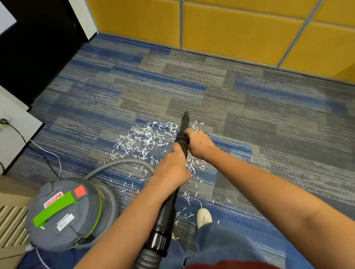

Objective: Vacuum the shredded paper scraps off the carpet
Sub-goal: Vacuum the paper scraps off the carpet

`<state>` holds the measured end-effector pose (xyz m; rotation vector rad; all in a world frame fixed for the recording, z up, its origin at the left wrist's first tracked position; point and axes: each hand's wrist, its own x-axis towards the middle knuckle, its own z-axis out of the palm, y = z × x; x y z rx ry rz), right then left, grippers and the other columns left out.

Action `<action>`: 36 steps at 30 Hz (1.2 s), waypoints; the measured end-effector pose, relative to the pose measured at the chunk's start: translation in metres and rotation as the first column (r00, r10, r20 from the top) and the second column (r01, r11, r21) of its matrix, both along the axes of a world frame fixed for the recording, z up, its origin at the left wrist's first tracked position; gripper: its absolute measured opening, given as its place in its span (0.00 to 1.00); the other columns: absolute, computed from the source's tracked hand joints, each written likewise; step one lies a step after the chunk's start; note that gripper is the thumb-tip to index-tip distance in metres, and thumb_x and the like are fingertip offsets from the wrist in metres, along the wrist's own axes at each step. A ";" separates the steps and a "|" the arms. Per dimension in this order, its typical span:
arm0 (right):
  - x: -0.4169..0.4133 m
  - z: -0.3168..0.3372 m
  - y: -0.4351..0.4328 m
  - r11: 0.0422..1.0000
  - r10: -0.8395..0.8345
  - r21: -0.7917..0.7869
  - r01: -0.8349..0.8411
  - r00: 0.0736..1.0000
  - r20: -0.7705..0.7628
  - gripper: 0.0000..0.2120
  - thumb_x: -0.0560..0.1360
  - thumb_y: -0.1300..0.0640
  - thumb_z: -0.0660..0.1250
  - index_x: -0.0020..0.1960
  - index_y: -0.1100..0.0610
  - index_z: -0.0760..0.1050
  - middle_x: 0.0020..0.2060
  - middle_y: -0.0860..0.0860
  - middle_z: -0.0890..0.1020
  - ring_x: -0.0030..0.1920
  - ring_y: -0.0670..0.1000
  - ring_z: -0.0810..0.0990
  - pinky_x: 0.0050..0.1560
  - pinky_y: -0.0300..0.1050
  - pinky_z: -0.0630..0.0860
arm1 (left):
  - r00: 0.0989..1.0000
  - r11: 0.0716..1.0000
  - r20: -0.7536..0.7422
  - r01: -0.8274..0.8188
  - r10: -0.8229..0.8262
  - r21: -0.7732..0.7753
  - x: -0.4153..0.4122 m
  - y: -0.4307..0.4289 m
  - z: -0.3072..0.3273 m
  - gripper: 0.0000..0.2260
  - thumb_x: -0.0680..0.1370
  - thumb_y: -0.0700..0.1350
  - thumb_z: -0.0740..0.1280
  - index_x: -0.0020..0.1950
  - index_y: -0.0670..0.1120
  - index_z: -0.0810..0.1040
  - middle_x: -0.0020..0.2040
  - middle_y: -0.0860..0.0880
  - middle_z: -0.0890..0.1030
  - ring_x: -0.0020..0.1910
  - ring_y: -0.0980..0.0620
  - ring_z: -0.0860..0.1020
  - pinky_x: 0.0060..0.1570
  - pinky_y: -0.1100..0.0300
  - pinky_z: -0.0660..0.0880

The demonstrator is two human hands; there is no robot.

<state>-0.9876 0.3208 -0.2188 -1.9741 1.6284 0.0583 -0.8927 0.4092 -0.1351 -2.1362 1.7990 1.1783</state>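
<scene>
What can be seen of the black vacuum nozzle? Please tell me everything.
The nozzle is a long black tube, plastic by its look, narrowing to a thin tip. It slants away from the person, tip down at the far edge of the paper scraps on the carpet; contact cannot be told. The right hand grips it nearer the tip, the left hand behind. Its ringed rear end joins a grey ribbed hose.

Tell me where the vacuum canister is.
In the head view, the vacuum canister stands lower left on the carpet, beside the slatted panel, left of the paper scraps.
</scene>
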 end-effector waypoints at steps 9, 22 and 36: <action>-0.016 0.023 -0.045 0.997 0.068 0.034 -0.065 0.991 -0.113 0.18 0.82 0.49 0.54 0.57 0.63 0.73 0.50 0.60 0.79 0.42 0.56 0.76 0.40 0.46 0.72 | 0.987 0.987 0.007 -0.159 0.159 -0.030 -0.056 -0.044 -0.040 0.39 0.77 0.41 0.64 0.77 0.42 0.38 0.64 0.41 0.73 0.61 0.42 0.74 0.54 0.50 0.71; -0.060 0.028 -0.066 0.894 0.108 0.447 -0.012 0.976 -0.191 0.24 0.80 0.50 0.61 0.68 0.66 0.63 0.57 0.59 0.77 0.47 0.55 0.75 0.45 0.46 0.70 | 0.846 0.902 -0.339 -0.431 0.411 0.017 -0.122 -0.067 -0.058 0.44 0.78 0.46 0.65 0.74 0.39 0.31 0.60 0.43 0.78 0.56 0.44 0.78 0.50 0.55 0.75; -0.132 0.029 -0.068 0.935 0.300 -0.003 -0.354 0.797 -0.524 0.15 0.77 0.66 0.62 0.63 0.62 0.69 0.53 0.55 0.80 0.52 0.55 0.80 0.41 0.44 0.72 | 1.000 0.984 0.011 0.029 -0.027 -0.174 -0.114 -0.108 -0.086 0.34 0.75 0.36 0.65 0.77 0.47 0.54 0.70 0.43 0.65 0.66 0.45 0.68 0.61 0.50 0.73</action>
